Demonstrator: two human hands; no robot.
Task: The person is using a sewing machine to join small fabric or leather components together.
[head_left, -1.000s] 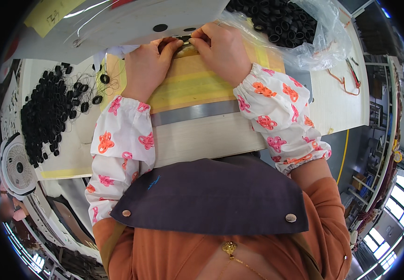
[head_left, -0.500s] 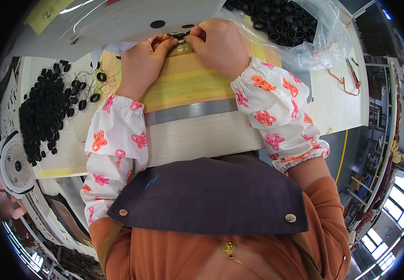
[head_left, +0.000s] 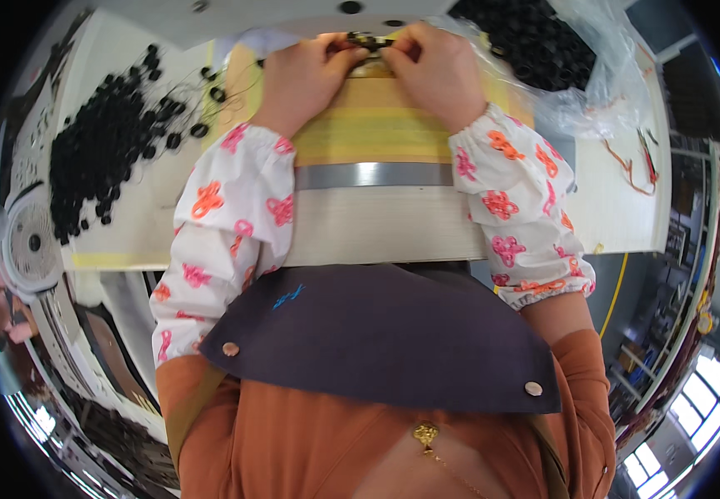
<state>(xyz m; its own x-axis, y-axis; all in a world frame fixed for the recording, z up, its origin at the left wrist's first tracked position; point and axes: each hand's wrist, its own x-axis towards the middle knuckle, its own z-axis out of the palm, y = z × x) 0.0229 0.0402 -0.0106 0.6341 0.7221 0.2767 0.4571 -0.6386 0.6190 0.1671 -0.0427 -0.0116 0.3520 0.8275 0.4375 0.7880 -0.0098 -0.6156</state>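
Note:
At the far middle of the table, both hands meet beneath the pale body of a sewing machine point(head_left: 285, 12). My left hand point(head_left: 303, 81) is closed in a pinch, thumb and fingertips at the left side of a small black piece point(head_left: 366, 40). From the other side my right hand point(head_left: 436, 73) pinches the same piece, its fingers curled. The fingertips are close together. Fingers and machine partly cover the piece, so its full shape cannot be made out. Under the hands lies a work surface with yellow tape point(head_left: 368, 137).
A heap of black rings point(head_left: 98, 166) with trailing threads lies at the left. More black rings point(head_left: 534, 50) sit in a clear plastic bag point(head_left: 618, 91) at the far right. Beside it are orange-handled thread snips or cords point(head_left: 638, 170). A white fan point(head_left: 31, 241) stands off the left edge.
The whole view has shifted, with the table and machine now higher in it and further right. Both hands keep their pinch at the machine; little else differs.

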